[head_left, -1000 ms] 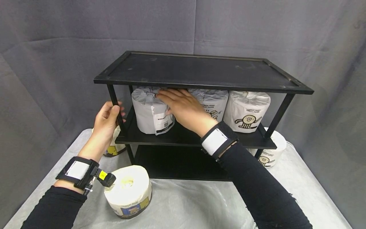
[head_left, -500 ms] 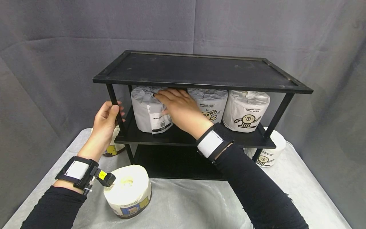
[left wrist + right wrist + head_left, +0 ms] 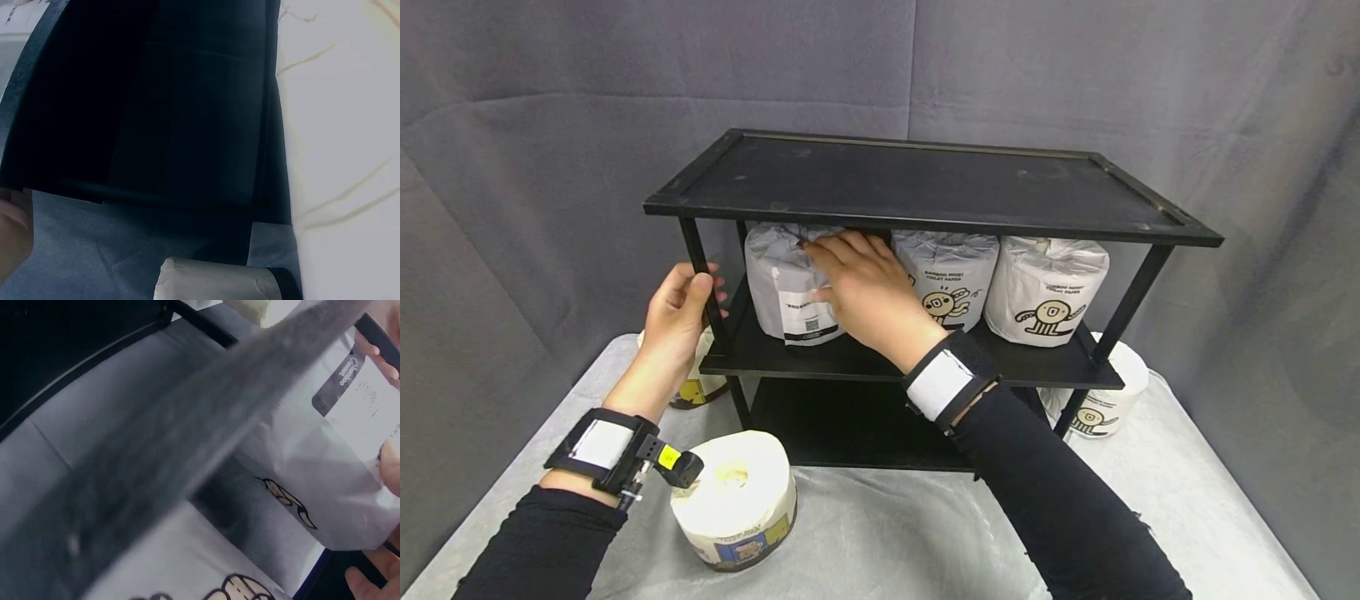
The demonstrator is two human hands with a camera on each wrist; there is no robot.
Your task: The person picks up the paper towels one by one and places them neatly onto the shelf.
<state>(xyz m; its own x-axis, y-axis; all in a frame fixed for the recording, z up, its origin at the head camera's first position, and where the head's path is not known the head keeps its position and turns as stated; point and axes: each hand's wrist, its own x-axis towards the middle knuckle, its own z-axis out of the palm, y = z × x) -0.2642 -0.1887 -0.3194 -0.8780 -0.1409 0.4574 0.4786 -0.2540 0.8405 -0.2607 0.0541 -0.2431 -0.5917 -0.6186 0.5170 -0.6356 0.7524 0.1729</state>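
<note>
Three white paper-wrapped toilet paper rolls stand on the middle level of a black shelf rack. With its thumb at the front and its fingers over the top, my right hand holds the leftmost roll. That roll's printed label faces front; its right side is hidden by the hand. In the right wrist view, the thumb lies against the label of the wrapped roll. My left hand grips the rack's front left post. The middle roll and the right roll show cartoon figures.
An unwrapped-top toilet roll stands on the cloth-covered table before the rack. Another roll is partly hidden behind my left arm. A wrapped roll stands by the rack's right side. Grey curtain hangs behind.
The leftmost roll has turned under my right hand, its label shifting left. My right hand and forearm have moved slightly left, uncovering more of the middle roll. My left hand stays on the post.
</note>
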